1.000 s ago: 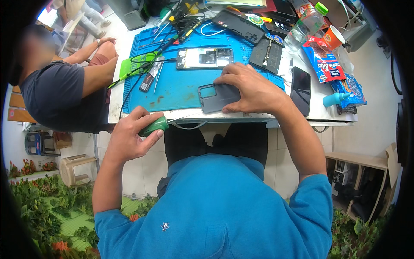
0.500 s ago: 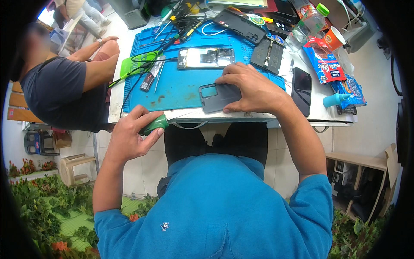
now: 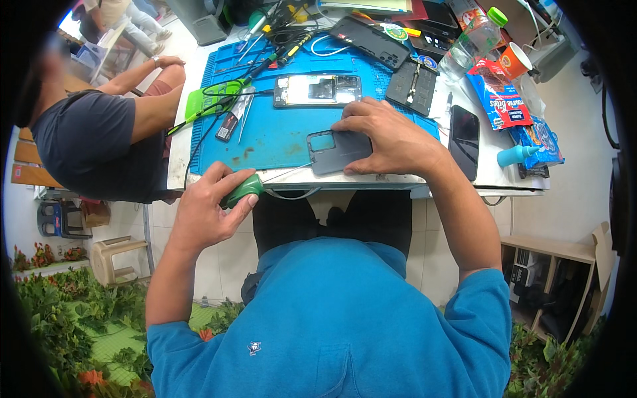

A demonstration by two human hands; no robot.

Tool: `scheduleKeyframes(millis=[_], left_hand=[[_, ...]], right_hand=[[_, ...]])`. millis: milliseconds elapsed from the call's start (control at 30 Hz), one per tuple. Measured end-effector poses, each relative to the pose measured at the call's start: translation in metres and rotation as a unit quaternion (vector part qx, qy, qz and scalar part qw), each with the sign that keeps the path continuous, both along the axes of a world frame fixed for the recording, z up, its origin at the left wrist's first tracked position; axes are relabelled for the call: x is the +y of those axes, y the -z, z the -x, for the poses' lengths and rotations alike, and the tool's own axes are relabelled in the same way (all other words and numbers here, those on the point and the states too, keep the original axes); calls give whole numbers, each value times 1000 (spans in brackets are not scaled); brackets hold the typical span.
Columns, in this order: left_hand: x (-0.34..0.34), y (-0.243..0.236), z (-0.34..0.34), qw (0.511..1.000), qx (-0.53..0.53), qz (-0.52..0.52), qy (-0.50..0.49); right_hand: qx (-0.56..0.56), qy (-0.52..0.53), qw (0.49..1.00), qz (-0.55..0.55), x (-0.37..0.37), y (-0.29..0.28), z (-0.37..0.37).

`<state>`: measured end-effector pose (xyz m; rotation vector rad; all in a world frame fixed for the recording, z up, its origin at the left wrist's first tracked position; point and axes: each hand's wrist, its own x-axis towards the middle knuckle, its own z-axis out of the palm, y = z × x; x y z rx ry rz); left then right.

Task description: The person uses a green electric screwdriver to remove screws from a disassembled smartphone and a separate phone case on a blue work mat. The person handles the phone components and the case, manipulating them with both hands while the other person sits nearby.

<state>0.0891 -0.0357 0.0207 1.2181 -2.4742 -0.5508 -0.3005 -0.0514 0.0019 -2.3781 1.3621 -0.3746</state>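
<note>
My left hand (image 3: 215, 209) is closed round the chunky green handle of a screwdriver (image 3: 240, 192), just off the table's front edge. Its thin shaft points right, with the tip at the left edge of a dark grey phone back cover (image 3: 342, 151). That cover has a camera cutout at its upper left and lies over the front edge of the blue work mat (image 3: 272, 149). Thumb and fingers of my right hand (image 3: 391, 136) grip the cover from its right side. Beyond it on the mat lies an opened phone (image 3: 317, 90) with its insides showing.
To the right are a dark phone (image 3: 464, 141), a teal dropper bottle (image 3: 517, 154), snack packs (image 3: 497, 96) and a clear bottle (image 3: 472, 43). Cables and tools (image 3: 279, 50) crowd the back. A seated person (image 3: 99, 139) is at the left, near a green holder (image 3: 212, 96).
The screwdriver has shifted slightly right, bringing its tip to the cover's left edge. My right hand and the cover have hardly moved.
</note>
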Motion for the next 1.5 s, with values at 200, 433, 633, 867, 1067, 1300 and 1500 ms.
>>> scheduleKeyframes(millis=[200,433,633,867,1067,1300,1500], left_hand=[[6,2,2,1000,5,17,-12],[7,2,4,1000,2,15,-16],[5,0,5,1000,-7,17,-17],[2,1,6,1000,-3,19,-19],[4,-1,10,999,-5,2,-32],[6,-1,9,999,-3,5,-37],[9,-3,12,999,-1,5,-44]], right_hand=[[1,1,1000,2,1,0,0],[-2,-5,1000,3,0,0,1],[-8,-7,1000,11,1,1,2],[-11,-15,1000,23,0,3,3],[-9,-9,1000,12,-1,5,3],[-6,-11,1000,15,-1,5,3],[-6,-5,1000,18,1,4,1]])
